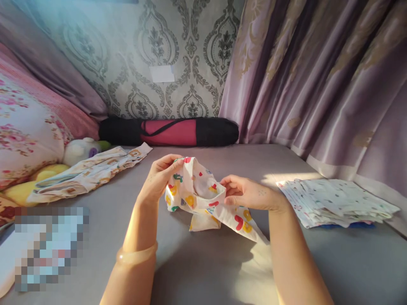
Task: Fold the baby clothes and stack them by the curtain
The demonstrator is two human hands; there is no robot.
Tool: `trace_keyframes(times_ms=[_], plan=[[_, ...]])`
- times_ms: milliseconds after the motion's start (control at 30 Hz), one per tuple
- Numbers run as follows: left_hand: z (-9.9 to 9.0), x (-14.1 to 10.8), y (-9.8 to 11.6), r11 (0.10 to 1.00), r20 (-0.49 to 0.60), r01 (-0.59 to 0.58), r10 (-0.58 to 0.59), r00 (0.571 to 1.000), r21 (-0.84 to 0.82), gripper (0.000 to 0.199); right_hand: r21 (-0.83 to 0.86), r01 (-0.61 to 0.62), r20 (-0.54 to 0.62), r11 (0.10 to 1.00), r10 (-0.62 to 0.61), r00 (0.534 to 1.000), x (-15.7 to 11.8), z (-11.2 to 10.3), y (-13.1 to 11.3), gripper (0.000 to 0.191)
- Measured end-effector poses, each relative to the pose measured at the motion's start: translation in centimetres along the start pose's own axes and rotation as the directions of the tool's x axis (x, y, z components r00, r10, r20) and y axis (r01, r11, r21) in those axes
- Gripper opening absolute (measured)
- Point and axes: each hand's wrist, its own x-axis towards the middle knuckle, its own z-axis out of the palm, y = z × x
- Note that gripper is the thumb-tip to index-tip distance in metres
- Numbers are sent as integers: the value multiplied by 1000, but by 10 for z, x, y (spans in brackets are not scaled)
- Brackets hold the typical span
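Note:
A small white garment (190, 203) printed with red, yellow, green and blue shapes is held up in front of me, just above the grey bed sheet (197, 262). My left hand (160, 176) pinches the upper left of its round neck-like opening. On the opposite side of that opening, my right hand (243, 192) grips the edge between thumb and fingers. One sleeve-like part hangs down to the right below my right wrist, and another fold droops in the middle. The kind of garment is not fully clear.
A stack of folded printed cloths (337, 201) lies at right. Patterned clothing (95, 171) lies at left beside plush toys (81, 150) and a floral pillow (28, 135). A black and red long bag (170, 132) lies along the wall. A blurred-out object (51, 250) sits front left.

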Motion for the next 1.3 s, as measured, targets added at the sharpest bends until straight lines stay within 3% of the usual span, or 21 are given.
trace_keyframes(times_ms=[167,267,433,633,767,867,967,1100,1200,1300], plan=[[1,-2,-2,1000,117,3,-4,993,4,20,124,143,-261,982,-107,959,27,14,6,47],[2,-2,-4,1000,159,6,-7,987,5,18,123,194,-330,973,-145,933,35,22,5,34],[1,-1,-6,999,188,9,-16,982,39,21,270,147,-265,952,-73,961,32,26,1,32],[2,-4,-2,982,234,12,-57,971,188,43,568,75,-170,819,27,985,32,31,-4,37],[8,-8,5,964,245,40,-106,964,262,30,666,72,-113,743,5,994,34,36,-6,39],[10,-9,7,968,244,-18,-45,969,251,24,717,76,-89,693,-17,996,36,40,-7,39],[10,-9,9,959,265,-83,8,964,272,31,745,79,-87,662,-21,996,39,42,-6,36],[15,-9,14,902,327,-179,45,944,392,22,739,57,-78,672,2,997,41,44,-5,33],[21,-10,17,875,248,-234,137,959,423,26,695,66,-84,716,-10,996,38,42,-6,34],[25,-11,16,886,186,-172,99,977,430,26,571,74,-79,817,-35,996,33,42,-10,44]])
